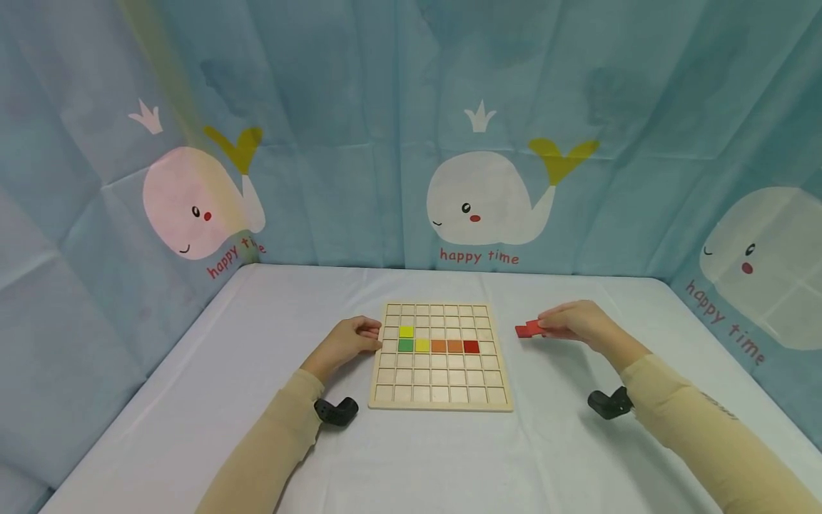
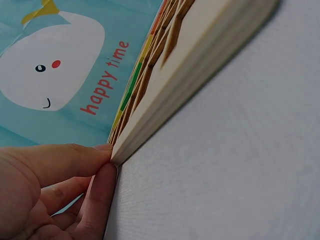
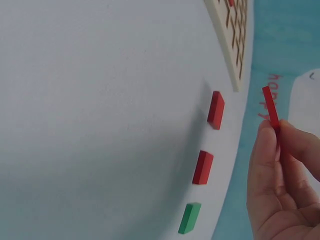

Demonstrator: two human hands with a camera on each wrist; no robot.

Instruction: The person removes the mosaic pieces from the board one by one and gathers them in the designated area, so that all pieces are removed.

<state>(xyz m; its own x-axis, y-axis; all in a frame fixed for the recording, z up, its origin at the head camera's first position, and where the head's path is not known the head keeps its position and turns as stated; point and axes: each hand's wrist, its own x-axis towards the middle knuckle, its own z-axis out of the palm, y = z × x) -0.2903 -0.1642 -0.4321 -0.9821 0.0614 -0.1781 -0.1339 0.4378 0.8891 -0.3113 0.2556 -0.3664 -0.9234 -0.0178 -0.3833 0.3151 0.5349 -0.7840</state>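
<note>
A wooden grid board (image 1: 439,395) lies flat on the white table, cut into square cells. One row holds a green tile (image 1: 406,345), a yellow tile (image 1: 422,345), two orange tiles (image 1: 446,346) and a dark red tile (image 1: 472,347); another yellow tile (image 1: 406,331) sits just beyond the green one. My left hand (image 1: 347,343) pinches the board's left edge between thumb and finger. Right of the board, my right hand (image 1: 574,325) pinches a thin red tile (image 3: 271,106) above the table.
In the right wrist view, two red tiles (image 3: 216,110) (image 3: 202,168) and a green tile (image 3: 189,218) lie spaced in a line on the table. A blue whale-print curtain (image 1: 359,200) stands behind the table. Each wrist wears a black device (image 1: 337,412).
</note>
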